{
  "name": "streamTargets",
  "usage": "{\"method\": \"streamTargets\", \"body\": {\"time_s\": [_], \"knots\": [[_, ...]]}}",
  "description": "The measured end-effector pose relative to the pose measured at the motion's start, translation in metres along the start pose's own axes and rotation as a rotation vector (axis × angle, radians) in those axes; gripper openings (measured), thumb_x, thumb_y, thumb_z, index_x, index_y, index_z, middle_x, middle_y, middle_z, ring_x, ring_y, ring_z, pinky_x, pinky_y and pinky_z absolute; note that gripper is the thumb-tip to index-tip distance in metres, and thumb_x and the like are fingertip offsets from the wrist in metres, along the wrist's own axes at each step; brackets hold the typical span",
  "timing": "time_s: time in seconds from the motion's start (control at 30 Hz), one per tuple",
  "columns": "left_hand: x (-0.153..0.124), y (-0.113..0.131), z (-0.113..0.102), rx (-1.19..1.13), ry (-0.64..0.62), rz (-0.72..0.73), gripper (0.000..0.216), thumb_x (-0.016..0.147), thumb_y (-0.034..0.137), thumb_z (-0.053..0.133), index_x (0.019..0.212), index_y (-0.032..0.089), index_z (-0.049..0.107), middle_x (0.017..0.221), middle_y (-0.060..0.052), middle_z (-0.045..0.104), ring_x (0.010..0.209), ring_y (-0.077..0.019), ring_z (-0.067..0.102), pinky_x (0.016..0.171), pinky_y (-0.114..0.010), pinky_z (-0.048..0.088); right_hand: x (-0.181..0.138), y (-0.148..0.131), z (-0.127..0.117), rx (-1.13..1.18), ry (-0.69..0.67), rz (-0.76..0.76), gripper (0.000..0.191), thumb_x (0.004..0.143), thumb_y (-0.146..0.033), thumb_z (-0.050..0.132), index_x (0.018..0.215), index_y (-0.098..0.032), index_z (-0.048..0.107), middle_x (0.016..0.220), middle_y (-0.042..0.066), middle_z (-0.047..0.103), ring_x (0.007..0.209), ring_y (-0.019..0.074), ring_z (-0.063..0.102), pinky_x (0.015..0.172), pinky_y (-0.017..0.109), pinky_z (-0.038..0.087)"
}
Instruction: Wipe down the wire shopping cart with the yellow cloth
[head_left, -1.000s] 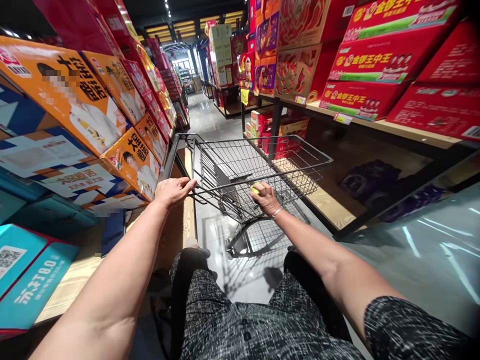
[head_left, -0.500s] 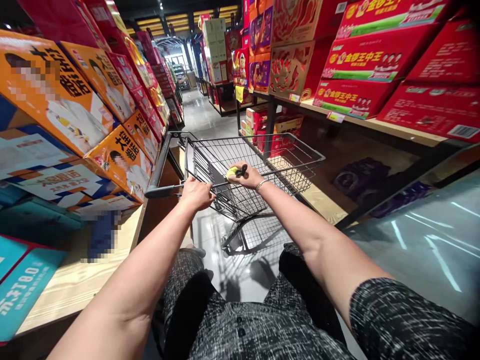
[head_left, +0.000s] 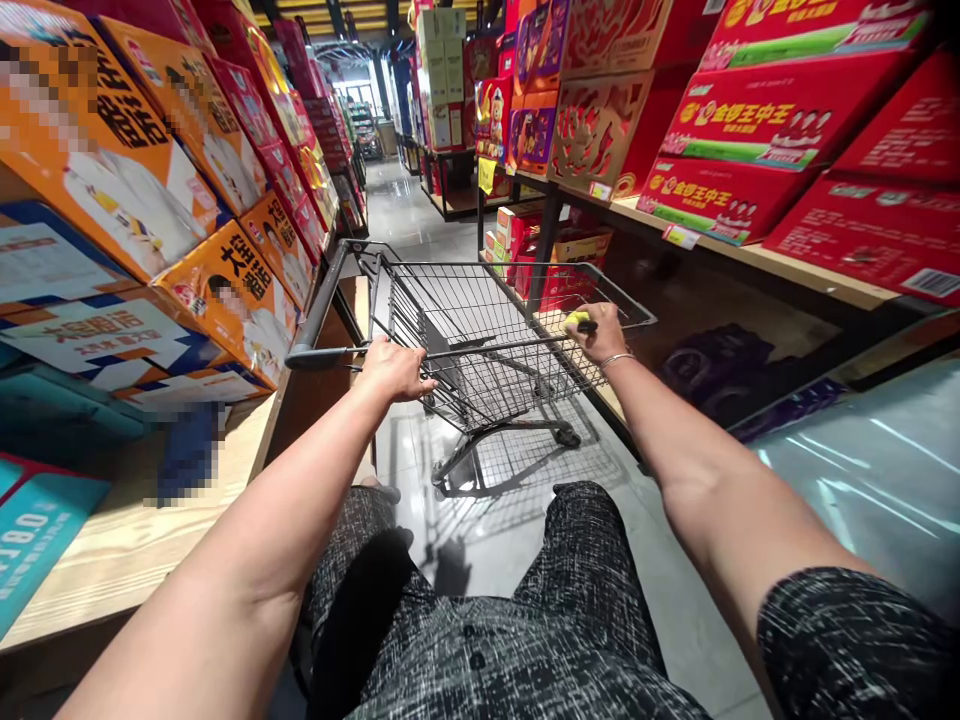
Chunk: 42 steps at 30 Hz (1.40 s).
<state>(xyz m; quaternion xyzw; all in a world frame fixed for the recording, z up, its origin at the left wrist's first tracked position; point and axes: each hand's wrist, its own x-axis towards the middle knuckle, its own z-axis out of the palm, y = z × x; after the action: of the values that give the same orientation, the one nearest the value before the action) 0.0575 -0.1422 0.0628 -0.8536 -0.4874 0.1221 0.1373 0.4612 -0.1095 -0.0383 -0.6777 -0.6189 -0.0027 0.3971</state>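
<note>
A black wire shopping cart (head_left: 487, 385) stands sideways in front of me, its grey-ended handle (head_left: 319, 354) at the left. My left hand (head_left: 395, 371) is closed over the cart's near top rail, close to the handle end. Farther right, my right hand (head_left: 602, 338) is closed around a small yellow thing with a black end (head_left: 577, 320), whose kind I cannot make out. That hand is at the same rail, towards the cart's front end. No goods show in the basket.
Orange cartons (head_left: 232, 290) stand stacked on a wooden shelf (head_left: 217, 530) close at left. Red boxes (head_left: 735, 130) fill a shelf at right, above a dark lower level. A tiled aisle (head_left: 401, 195) runs ahead. Clear plastic sheeting (head_left: 870, 490) lies at right.
My right hand has moved right along the cart's rail with the yellow thing. My left hand stays on the rail. The cart has turned a little, and a front wheel now shows beneath it.
</note>
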Motion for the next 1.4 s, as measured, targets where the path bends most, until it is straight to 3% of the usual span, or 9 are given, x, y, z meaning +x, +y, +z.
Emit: {"method": "streamTargets", "body": {"time_s": [0.27, 0.4, 0.57, 0.77, 0.93, 1.07, 1.17, 1.27, 1.4], "knots": [[0.010, -0.010, -0.009, 0.048, -0.059, 0.049, 0.036, 0.074, 0.033, 0.056, 0.109, 0.025, 0.059, 0.094, -0.008, 0.076, 0.092, -0.0294, 0.069, 0.091, -0.042, 0.031, -0.060, -0.146, 0.081, 0.158, 0.002, -0.431, 0.033, 0.086, -0.041, 0.067, 0.117, -0.032, 0.063, 0.132, 0.006, 0.048, 0.120, 0.0280, 0.045, 0.102, 0.049, 0.042], [0.012, -0.011, -0.010, 0.041, -0.041, 0.057, 0.029, 0.071, 0.024, 0.054, 0.100, 0.024, 0.060, 0.091, -0.009, 0.076, 0.089, -0.0295, 0.070, 0.089, -0.041, 0.031, -0.093, -0.183, 0.121, 0.107, -0.068, -0.579, 0.031, 0.092, -0.035, 0.061, 0.123, -0.037, 0.063, 0.134, 0.006, 0.051, 0.131, 0.0302, 0.035, 0.110, 0.054, 0.030], [0.011, -0.011, -0.005, 0.043, -0.002, 0.057, 0.025, 0.070, 0.023, 0.054, 0.095, 0.022, 0.059, 0.088, -0.009, 0.075, 0.088, -0.0304, 0.070, 0.091, -0.044, 0.030, -0.140, -0.139, 0.173, 0.007, -0.282, -0.553, 0.031, 0.094, -0.025, 0.051, 0.118, -0.041, 0.064, 0.130, 0.000, 0.057, 0.126, 0.0281, 0.038, 0.109, 0.054, 0.029], [0.010, -0.008, -0.002, 0.014, 0.020, 0.033, 0.028, 0.072, 0.032, 0.058, 0.099, 0.023, 0.058, 0.094, -0.008, 0.075, 0.095, -0.0308, 0.068, 0.100, -0.047, 0.027, -0.176, -0.060, 0.196, -0.110, -0.233, -0.430, 0.032, 0.083, -0.015, 0.050, 0.100, -0.036, 0.069, 0.112, 0.006, 0.063, 0.111, 0.0273, 0.048, 0.097, 0.049, 0.039], [0.023, 0.006, -0.005, -0.020, -0.096, -0.077, 0.027, 0.080, 0.033, 0.055, 0.101, 0.017, 0.059, 0.093, -0.014, 0.074, 0.091, -0.0337, 0.070, 0.099, -0.052, 0.031, -0.155, -0.069, 0.176, -0.211, -0.208, -0.510, 0.034, 0.086, -0.014, 0.051, 0.107, -0.035, 0.069, 0.125, 0.006, 0.058, 0.115, 0.0270, 0.044, 0.096, 0.045, 0.040], [0.045, 0.022, -0.009, -0.187, -0.242, -0.096, 0.035, 0.085, 0.033, 0.053, 0.115, 0.016, 0.058, 0.122, -0.017, 0.067, 0.115, -0.0334, 0.063, 0.098, -0.048, 0.039, -0.111, -0.097, 0.137, -0.152, 0.047, -0.569, 0.030, 0.089, -0.019, 0.058, 0.113, -0.034, 0.066, 0.126, 0.006, 0.050, 0.126, 0.0268, 0.034, 0.104, 0.044, 0.038], [0.058, 0.033, -0.008, -0.326, -0.171, -0.002, 0.043, 0.086, 0.030, 0.049, 0.128, 0.022, 0.053, 0.139, -0.012, 0.059, 0.127, -0.0293, 0.055, 0.100, -0.046, 0.041, -0.086, -0.104, 0.118, -0.144, 0.194, -0.529, 0.027, 0.088, -0.022, 0.062, 0.113, -0.033, 0.066, 0.127, 0.007, 0.045, 0.130, 0.0285, 0.027, 0.107, 0.046, 0.036], [0.064, 0.042, -0.002, -0.428, -0.086, 0.003, 0.046, 0.083, 0.031, 0.052, 0.129, 0.026, 0.052, 0.129, -0.004, 0.067, 0.120, -0.0276, 0.059, 0.104, -0.049, 0.037, -0.088, -0.092, 0.124, -0.192, 0.141, -0.474, 0.027, 0.088, -0.020, 0.062, 0.110, -0.034, 0.067, 0.124, 0.006, 0.047, 0.128, 0.0278, 0.029, 0.107, 0.049, 0.034], [0.064, 0.044, 0.006, -0.485, -0.003, 0.004, 0.046, 0.076, 0.029, 0.058, 0.122, 0.027, 0.055, 0.108, 0.001, 0.074, 0.114, -0.0251, 0.062, 0.111, -0.054, 0.024, -0.127, -0.056, 0.158, -0.292, -0.102, -0.309, 0.033, 0.088, -0.014, 0.056, 0.112, -0.033, 0.067, 0.125, 0.007, 0.049, 0.122, 0.0278, 0.034, 0.104, 0.050, 0.035]]}}
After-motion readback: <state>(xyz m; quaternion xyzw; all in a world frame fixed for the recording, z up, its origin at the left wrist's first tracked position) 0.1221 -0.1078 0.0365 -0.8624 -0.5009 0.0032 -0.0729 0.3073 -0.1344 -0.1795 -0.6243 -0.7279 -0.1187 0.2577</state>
